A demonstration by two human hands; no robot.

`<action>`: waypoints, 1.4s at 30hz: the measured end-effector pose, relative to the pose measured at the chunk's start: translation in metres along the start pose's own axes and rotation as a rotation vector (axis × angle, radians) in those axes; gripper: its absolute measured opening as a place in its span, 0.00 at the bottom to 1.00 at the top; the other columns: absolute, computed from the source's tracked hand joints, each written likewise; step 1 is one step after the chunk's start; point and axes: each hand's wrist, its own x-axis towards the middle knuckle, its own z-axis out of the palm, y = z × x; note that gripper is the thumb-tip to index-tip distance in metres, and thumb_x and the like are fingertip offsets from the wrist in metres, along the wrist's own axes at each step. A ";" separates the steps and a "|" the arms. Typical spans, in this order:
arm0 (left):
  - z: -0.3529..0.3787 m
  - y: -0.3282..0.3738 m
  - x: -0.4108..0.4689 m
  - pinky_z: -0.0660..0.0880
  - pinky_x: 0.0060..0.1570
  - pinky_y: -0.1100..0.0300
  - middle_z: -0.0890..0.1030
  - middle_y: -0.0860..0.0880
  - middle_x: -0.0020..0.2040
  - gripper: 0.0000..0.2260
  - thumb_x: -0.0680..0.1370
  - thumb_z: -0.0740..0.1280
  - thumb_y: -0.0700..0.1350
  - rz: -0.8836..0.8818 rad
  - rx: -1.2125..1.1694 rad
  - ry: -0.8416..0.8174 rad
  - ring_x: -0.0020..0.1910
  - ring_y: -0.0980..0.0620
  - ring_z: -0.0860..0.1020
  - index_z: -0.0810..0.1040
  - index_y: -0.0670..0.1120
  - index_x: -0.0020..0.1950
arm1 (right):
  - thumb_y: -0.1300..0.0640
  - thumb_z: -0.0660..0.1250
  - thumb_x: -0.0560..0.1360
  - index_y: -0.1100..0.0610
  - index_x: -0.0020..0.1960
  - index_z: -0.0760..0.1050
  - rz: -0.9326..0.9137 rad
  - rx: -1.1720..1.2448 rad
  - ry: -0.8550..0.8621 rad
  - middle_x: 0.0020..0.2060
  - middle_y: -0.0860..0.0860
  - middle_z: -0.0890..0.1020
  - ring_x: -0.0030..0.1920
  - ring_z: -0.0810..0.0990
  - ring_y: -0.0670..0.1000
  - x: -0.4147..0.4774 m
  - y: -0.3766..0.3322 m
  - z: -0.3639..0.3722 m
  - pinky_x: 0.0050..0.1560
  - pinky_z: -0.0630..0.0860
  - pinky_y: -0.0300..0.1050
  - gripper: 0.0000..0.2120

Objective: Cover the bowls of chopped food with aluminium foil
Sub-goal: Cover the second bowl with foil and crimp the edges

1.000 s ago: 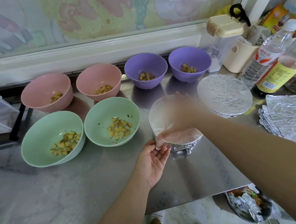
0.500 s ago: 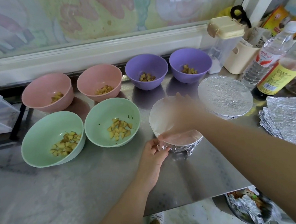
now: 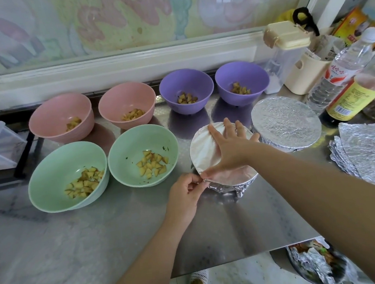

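Two hands share the work: right hand lies flat, fingers spread, steadying foil-covered bowl while left hand pinches its near foil edge tight.

Soft daylight came through the frosted window behind the counter, and the scene was bright and evenly lit, somewhat washed out at the top. The steel countertop carried a dull sheen and faint coloured reflections below the purple bowls, with only weak, diffuse shadows beside the bowls. The foil over the near bowl glared pale and picked up a pinkish reflection of the right hand. Wide-angle distortion bent the window sill and tilted the bottles at the right edge. The lower left corner looked smeared and soft; the forearms near the camera were slightly blurred.
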 end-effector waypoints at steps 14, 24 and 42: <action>0.002 0.017 0.012 0.81 0.46 0.62 0.84 0.43 0.44 0.09 0.75 0.69 0.29 -0.554 -0.656 -0.064 0.44 0.52 0.83 0.78 0.37 0.53 | 0.17 0.69 0.52 0.41 0.79 0.28 -0.001 0.002 -0.007 0.79 0.54 0.28 0.78 0.29 0.65 -0.001 0.000 -0.001 0.70 0.44 0.81 0.73; 0.039 0.062 -0.020 0.69 0.68 0.52 0.80 0.44 0.63 0.16 0.84 0.56 0.36 -0.723 -1.187 0.375 0.65 0.47 0.76 0.74 0.39 0.70 | 0.16 0.68 0.51 0.39 0.79 0.28 0.003 0.016 0.012 0.79 0.53 0.29 0.79 0.30 0.64 0.001 0.001 0.004 0.70 0.44 0.81 0.72; -0.003 0.073 -0.002 0.54 0.77 0.42 0.71 0.35 0.71 0.27 0.83 0.48 0.51 -0.728 -1.223 -0.062 0.73 0.39 0.67 0.61 0.35 0.77 | 0.17 0.69 0.53 0.40 0.79 0.28 0.012 0.012 0.024 0.79 0.54 0.29 0.79 0.31 0.66 0.001 -0.001 0.004 0.70 0.45 0.82 0.72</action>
